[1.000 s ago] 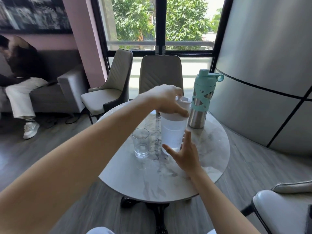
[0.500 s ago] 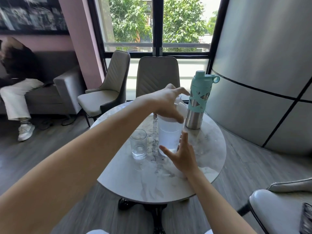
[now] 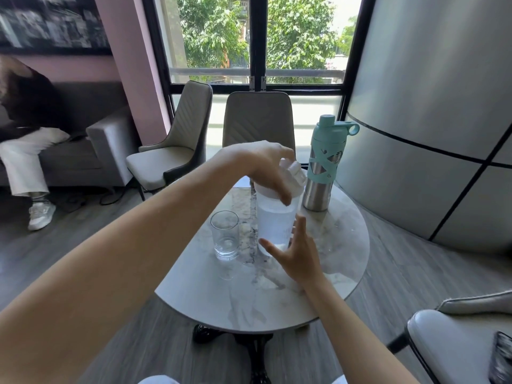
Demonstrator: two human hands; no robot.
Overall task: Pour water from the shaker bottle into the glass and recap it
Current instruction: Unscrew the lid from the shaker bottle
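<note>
Left hand [image 3: 266, 167] draped over the white lid [image 3: 288, 180], fingers curled down around its rim in a closed grip; flip cap tilted up beside the knuckles. Right hand [image 3: 296, 254] spread loosely against the lower body of the shaker bottle [image 3: 274, 223], thumb and fingers apart, cupping rather than clamped. Bottle upright near the middle of the round marble surface [image 3: 340, 273], translucent, filled with water most of the way up. Glass [image 3: 225, 235] just beside it toward the left edge, upright, apart from the bottle, seemingly empty. Teal-sleeved steel bottle [image 3: 322, 167] standing by the far right edge, capped.
</note>
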